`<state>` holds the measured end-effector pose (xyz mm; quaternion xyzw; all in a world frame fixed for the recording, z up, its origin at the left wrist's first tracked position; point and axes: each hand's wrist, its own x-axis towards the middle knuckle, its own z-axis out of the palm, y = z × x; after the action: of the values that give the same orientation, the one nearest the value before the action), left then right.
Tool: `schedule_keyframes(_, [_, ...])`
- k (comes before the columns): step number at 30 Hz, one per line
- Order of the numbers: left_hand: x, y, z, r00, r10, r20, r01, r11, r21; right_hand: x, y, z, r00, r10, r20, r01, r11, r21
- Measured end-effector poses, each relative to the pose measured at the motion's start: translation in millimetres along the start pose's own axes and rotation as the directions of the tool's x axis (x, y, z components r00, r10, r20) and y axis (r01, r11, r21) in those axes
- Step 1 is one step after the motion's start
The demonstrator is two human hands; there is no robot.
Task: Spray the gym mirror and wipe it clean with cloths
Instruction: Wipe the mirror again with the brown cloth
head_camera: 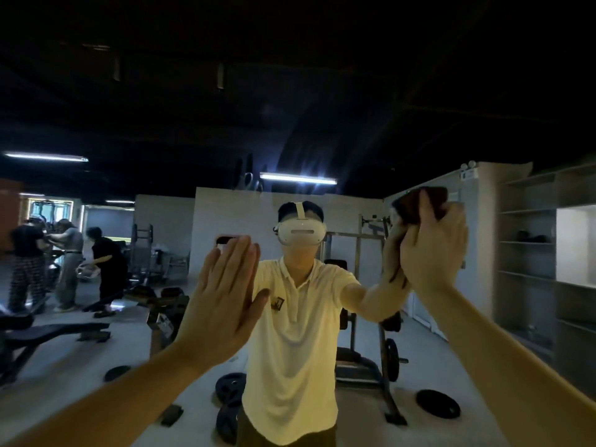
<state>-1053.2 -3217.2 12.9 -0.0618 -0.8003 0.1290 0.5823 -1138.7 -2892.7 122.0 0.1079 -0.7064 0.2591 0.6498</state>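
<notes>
Head view: dark cloth (416,205), long axis near vertical, under right hand (433,250).

2 hands (222,295) (432,250), 1 mirror (290,91), 1 brown cloth (416,203).

Cloth (416,206) between right hand (433,253) and mirror (290,91)
</notes>
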Motion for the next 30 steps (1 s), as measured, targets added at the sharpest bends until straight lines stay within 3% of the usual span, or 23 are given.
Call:
schedule_keyframes(2, [-12,-4,4,0.999,-0.048,0.006,0.048,0.999,0.012,-10,-31,14,0.979,0.201,-0.037,-0.197,0.977,0.082])
schedule_keyframes(4, [-20,-4,11,0.998,-0.068,0.016,0.067,0.998,0.015,-39,-64,27,0.982,0.191,0.012,-0.191,0.977,0.095])
schedule_keyframes(8, [-22,3,23,0.994,-0.105,0.013,0.105,0.994,0.040,-125,-104,40,0.976,-0.187,0.114,0.175,0.979,0.109])
schedule_keyframes(10, [-20,3,24,0.995,-0.099,0.012,0.098,0.994,0.057,-166,-103,41,0.867,-0.463,0.184,0.436,0.884,0.167])
schedule_keyframes(12, [-19,1,21,0.996,-0.092,0.013,0.092,0.994,0.052,-187,-77,38,0.684,-0.669,0.292,0.630,0.743,0.228])
schedule_keyframes(13, [-19,0,21,0.995,-0.095,0.007,0.095,0.994,0.046,-184,-59,35,0.626,-0.706,0.331,0.679,0.702,0.213])
schedule_keyframes(14, [-19,0,22,0.995,-0.099,0.002,0.099,0.994,0.043,-176,-44,28,0.624,-0.698,0.352,0.673,0.709,0.211])
schedule_keyframes(17, [-19,2,23,0.995,-0.098,-0.003,0.098,0.995,0.032,-126,0,5,0.869,-0.351,0.348,0.326,0.936,0.129])
schedule_keyframes(19, [-20,2,23,0.995,-0.103,-0.013,0.103,0.994,0.026,-101,21,-4,0.980,-0.046,0.195,0.032,0.997,0.077])
schedule_keyframes(22, [-20,2,23,0.995,-0.096,-0.011,0.096,0.995,0.038,-98,7,1,0.950,0.311,-0.017,-0.303,0.934,0.192])
schedule_keyframes(25, [-20,0,24,0.997,-0.077,0.001,0.077,0.996,0.050,-128,-55,14,0.936,0.330,0.122,-0.349,0.912,0.214])
schedule_keyframes(30, [-21,2,21,0.996,-0.075,0.048,0.072,0.996,0.045,-203,-120,43,0.974,0.024,0.223,-0.051,0.992,0.116])
